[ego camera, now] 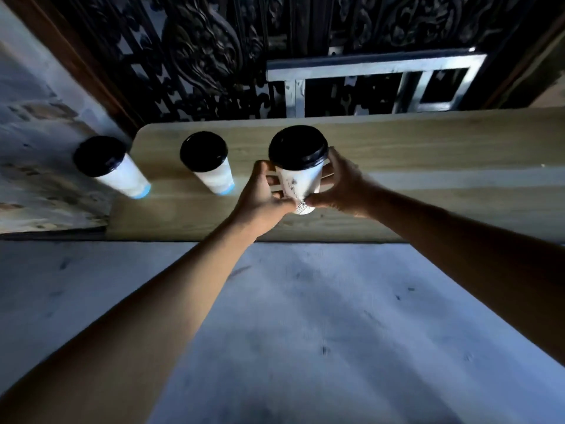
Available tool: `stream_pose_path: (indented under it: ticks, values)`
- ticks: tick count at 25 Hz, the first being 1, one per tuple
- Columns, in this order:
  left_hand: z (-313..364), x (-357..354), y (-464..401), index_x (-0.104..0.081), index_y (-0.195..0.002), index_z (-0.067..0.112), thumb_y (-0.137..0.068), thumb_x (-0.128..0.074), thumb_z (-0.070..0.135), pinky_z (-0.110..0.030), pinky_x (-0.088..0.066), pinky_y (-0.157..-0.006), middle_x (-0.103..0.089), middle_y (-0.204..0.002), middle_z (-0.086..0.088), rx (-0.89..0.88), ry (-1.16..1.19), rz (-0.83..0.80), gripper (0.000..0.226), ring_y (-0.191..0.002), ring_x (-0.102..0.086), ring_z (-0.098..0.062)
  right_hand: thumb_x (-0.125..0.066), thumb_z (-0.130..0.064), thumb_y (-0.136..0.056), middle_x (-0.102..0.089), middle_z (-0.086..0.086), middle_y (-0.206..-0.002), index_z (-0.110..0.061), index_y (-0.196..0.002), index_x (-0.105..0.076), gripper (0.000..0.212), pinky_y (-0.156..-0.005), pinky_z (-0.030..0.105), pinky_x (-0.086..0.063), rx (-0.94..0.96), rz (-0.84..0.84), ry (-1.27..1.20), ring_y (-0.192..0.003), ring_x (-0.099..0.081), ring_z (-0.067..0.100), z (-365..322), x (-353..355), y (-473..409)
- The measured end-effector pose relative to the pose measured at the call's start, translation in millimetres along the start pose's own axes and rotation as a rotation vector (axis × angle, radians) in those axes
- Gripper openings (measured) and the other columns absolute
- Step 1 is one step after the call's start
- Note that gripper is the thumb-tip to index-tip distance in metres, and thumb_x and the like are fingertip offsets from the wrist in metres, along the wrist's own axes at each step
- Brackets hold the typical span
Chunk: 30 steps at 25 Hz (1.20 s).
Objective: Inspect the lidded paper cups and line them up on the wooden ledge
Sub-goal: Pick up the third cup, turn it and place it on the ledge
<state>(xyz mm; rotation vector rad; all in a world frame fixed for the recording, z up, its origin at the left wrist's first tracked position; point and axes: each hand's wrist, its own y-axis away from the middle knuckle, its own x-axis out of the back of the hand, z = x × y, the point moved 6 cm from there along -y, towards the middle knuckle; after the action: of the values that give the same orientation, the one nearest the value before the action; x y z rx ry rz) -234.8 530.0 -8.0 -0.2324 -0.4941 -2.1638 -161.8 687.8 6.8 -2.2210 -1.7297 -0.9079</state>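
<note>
Three white paper cups with black lids are in view. Both hands grip the rightmost cup point(301, 179), which bears dark print marks: my left hand point(263, 195) wraps its left side and my right hand point(339, 183) its right side. Its base is at the surface of the wooden ledge point(428, 166); I cannot tell whether it touches. A second cup point(211, 166) with a blue base stands on the ledge to the left. The third cup point(116, 166), also blue-based, stands at the ledge's left end, by its rounded corner.
Behind the ledge rises a dark carved wooden screen point(208, 56) with a metal frame point(376, 84) leaning against it. A pale wall point(27, 117) is at the left. Below the ledge's front edge lies a grey concrete floor point(305, 316).
</note>
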Motion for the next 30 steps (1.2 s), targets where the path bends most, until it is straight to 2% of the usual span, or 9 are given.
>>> stream_pose_path:
  ticks: [3, 5, 10, 13, 15, 19, 23, 27, 30]
  values:
    - [-16.5, -11.3, -52.8, -0.037, -0.121, 0.013, -0.074, -0.078, -0.012, -0.044, -0.063, -0.090, -0.063, -0.128, -0.015, -0.131, -0.055, 0.012, 0.067, -0.110, -0.070, -0.029, -0.090, -0.009, -0.070, -0.065, -0.002, -0.120, -0.017, -0.146, -0.032, 0.097, -0.085, 0.039, -0.062, 0.110, 0.051, 0.011, -0.099, -0.070, 0.017, 25.0, -2.8, -37.8]
    - [-24.0, -20.6, -76.2, -0.043, -0.129, 0.010, -0.073, -0.076, -0.014, -0.052, -0.060, -0.095, -0.064, -0.132, -0.014, -0.174, -0.058, 0.011, 0.069, -0.112, -0.070, -0.033, -0.091, -0.009, -0.069, -0.063, -0.010, -0.116, -0.019, -0.148, -0.031, 0.099, -0.084, 0.031, -0.062, 0.165, 0.089, -0.006, -0.099, -0.069, 0.010, 38.9, -1.2, -54.9]
    - [-39.8, -36.1, -98.3, -0.054, -0.132, 0.007, -0.071, -0.079, -0.008, -0.050, -0.059, -0.095, -0.073, -0.119, -0.012, -0.213, -0.142, 0.023, 0.067, -0.109, -0.072, -0.028, -0.088, -0.010, -0.071, -0.064, 0.003, -0.128, -0.016, -0.147, -0.034, 0.093, -0.093, 0.039, -0.059, 0.183, 0.099, 0.029, -0.117, -0.064, 0.017, 64.7, -5.4, -73.2]
    - [-44.6, -45.0, -100.0, -0.050, -0.134, 0.005, -0.074, -0.077, -0.011, -0.050, -0.058, -0.097, -0.073, -0.116, -0.015, -0.183, -0.126, -0.014, 0.067, -0.108, -0.072, -0.028, -0.087, -0.016, -0.074, -0.064, -0.004, -0.123, -0.018, -0.149, -0.034, 0.092, -0.080, 0.017, -0.059, 0.152, 0.065, 0.073, -0.106, -0.068, 0.011, 75.6, -8.7, -74.0]
    - [-44.1, -46.7, -100.1, -0.050, -0.134, 0.007, -0.075, -0.078, -0.010, -0.049, -0.058, -0.097, -0.073, -0.114, -0.014, -0.168, -0.131, -0.009, 0.067, -0.105, -0.073, -0.026, -0.085, -0.016, -0.074, -0.066, -0.005, -0.121, -0.019, -0.149, -0.035, 0.090, -0.077, 0.012, -0.057, 0.158, 0.069, 0.082, -0.105, -0.068, 0.009, 76.7, -7.1, -75.3]
    - [-45.5, -46.9, -95.9, -0.045, -0.138, 0.008, -0.074, -0.080, -0.006, -0.049, -0.058, -0.096, -0.073, -0.107, -0.010, -0.161, -0.173, -0.014, 0.074, -0.103, -0.072, -0.026, -0.083, -0.012, -0.075, -0.070, 0.003, -0.122, -0.016, -0.146, -0.039, 0.083, -0.089, 0.038, -0.061, 0.091, 0.053, 0.053, -0.105, -0.070, 0.011, 84.3, -13.4, -75.1]
    - [-49.3, -39.5, -75.3, -0.039, -0.138, 0.006, -0.074, -0.083, 0.000, -0.049, -0.058, -0.094, -0.060, -0.098, 0.000, -0.099, -0.189, 0.104, 0.077, -0.108, -0.068, -0.031, -0.081, -0.001, -0.074, -0.056, 0.015, -0.142, -0.021, -0.158, -0.024, 0.104, -0.087, 0.051, -0.061, -0.100, 0.084, -0.088, -0.111, -0.069, 0.024, 89.2, -4.9, -60.3]
    - [-48.4, -21.5, -28.4, -0.049, -0.103, 0.011, -0.078, -0.083, 0.006, -0.047, -0.057, -0.088, -0.056, -0.111, -0.008, -0.141, -0.290, 0.152, 0.043, -0.110, -0.067, -0.031, -0.081, -0.031, -0.082, -0.046, 0.015, -0.155, -0.023, -0.158, -0.025, 0.095, -0.102, 0.046, -0.052, -0.217, 0.047, 0.079, -0.131, -0.054, 0.032, 91.6, 11.3, -16.9]
    - [-42.0, -15.3, 20.9, -0.059, -0.103, 0.014, -0.083, -0.081, 0.015, -0.038, -0.054, -0.091, -0.066, -0.113, -0.007, -0.178, -0.383, 0.075, 0.030, -0.109, -0.066, -0.024, -0.066, -0.052, -0.091, -0.043, 0.012, -0.158, -0.024, -0.156, -0.032, 0.079, -0.098, 0.036, -0.042, -0.210, 0.025, 0.201, -0.135, -0.050, 0.032, 80.0, 20.5, 32.0]
